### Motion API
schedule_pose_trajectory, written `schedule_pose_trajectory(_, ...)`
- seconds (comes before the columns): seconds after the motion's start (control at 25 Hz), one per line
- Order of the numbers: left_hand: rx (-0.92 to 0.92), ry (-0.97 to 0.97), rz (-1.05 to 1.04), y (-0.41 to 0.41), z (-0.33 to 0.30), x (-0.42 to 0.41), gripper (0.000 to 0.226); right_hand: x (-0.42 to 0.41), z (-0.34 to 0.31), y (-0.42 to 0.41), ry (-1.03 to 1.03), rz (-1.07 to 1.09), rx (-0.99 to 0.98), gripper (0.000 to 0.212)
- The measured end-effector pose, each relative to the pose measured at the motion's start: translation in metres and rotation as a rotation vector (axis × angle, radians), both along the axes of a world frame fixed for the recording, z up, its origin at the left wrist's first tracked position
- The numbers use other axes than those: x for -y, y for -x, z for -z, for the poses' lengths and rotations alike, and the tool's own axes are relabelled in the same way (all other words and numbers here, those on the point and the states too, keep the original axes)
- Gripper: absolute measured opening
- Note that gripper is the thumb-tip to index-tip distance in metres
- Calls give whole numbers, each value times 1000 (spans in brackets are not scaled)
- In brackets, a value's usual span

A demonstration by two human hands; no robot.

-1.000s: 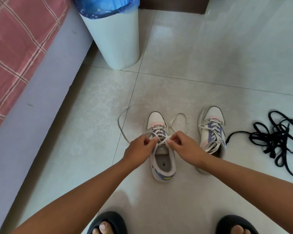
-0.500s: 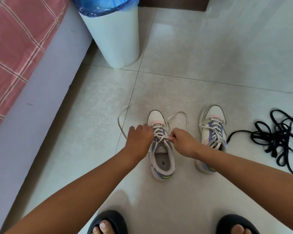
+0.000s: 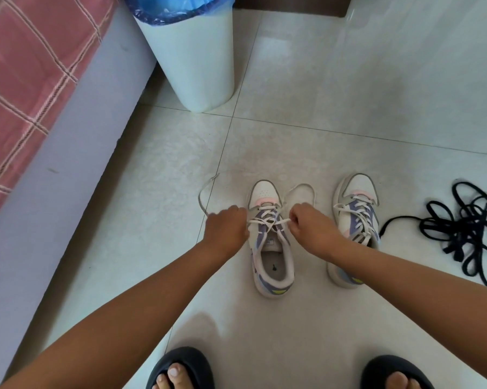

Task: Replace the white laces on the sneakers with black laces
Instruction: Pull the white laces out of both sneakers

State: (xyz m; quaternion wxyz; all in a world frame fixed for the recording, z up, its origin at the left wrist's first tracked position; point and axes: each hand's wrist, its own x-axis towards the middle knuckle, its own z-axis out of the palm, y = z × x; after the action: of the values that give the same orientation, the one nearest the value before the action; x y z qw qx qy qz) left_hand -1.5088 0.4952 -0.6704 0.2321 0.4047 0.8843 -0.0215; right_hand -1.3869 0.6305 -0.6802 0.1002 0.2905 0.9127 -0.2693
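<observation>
Left hand (image 3: 227,231) and right hand (image 3: 311,231) apart, one on each side of the left sneaker (image 3: 271,239), fingers of both curled. Pinched in each, one side of the white lace (image 3: 267,221), drawn taut across the tongue between them. Trailing from beyond the left hand, one loose end of that lace in a curve over the floor (image 3: 349,108); looping just past the right hand's knuckles, the other end. Below the hands, the open mouth of the shoe with its grey insole showing. Just right of the right hand and partly hidden by that forearm, the right sneaker (image 3: 356,209), its white lacing crossed through the eyelets. Further right, well clear of both hands, black laces (image 3: 461,231) in a loose tangle on the tiles. Far ahead of the left hand, a white bin (image 3: 197,60) with a blue liner; off to that hand's left, a bed (image 3: 34,80) under a pink checked cover. Nearest the viewer, below both forearms, two feet in black slippers (image 3: 181,366).
</observation>
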Motion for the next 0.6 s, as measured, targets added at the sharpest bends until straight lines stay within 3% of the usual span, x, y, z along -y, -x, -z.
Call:
schedule_pose_trajectory(0.08, -203, 39, 138, 2, 3, 3, 17, 0, 3, -4, -318, -149, -64, 15)
schedule_pose_trajectory(0.12, -128, 29, 33, 0, 4, 3, 20, 0, 2, -4, -208, -46, -33, 16)
schedule_pose_trajectory(0.16, 58, -21, -173, -1, 4, 2, 25, 1, -3, -2, 0, 130, -22, 19)
schedule_pose_trajectory(0.24, 590, -86, -643, -5, -1, -4, 38, 2, -2, 1, 555, 444, 111, 25)
schedule_pose_trajectory(0.28, 761, -102, -772, -7, -3, -7, 39, 4, -1, 3, 700, 517, 101, 24)
schedule_pose_trajectory(0.36, 865, -131, -838, -6, -1, -10, 30, 5, 1, 6, 753, 540, 51, 18)
schedule_pose_trajectory(0.44, 727, -140, -691, -3, 1, -9, 19, -1, 3, 8, 632, 455, 14, 19)
schedule_pose_trajectory(0.48, 514, -63, -474, -1, 4, -5, 15, -5, 2, 7, 462, 339, 21, 19)
schedule_pose_trajectory(0.56, -48, 75, -13, 1, 5, 1, 15, -16, 6, 2, -253, -55, -6, 17)
schedule_pose_trajectory(0.6, -194, 52, 117, 1, 6, 4, 17, -20, 7, -1, -516, -195, -42, 26)
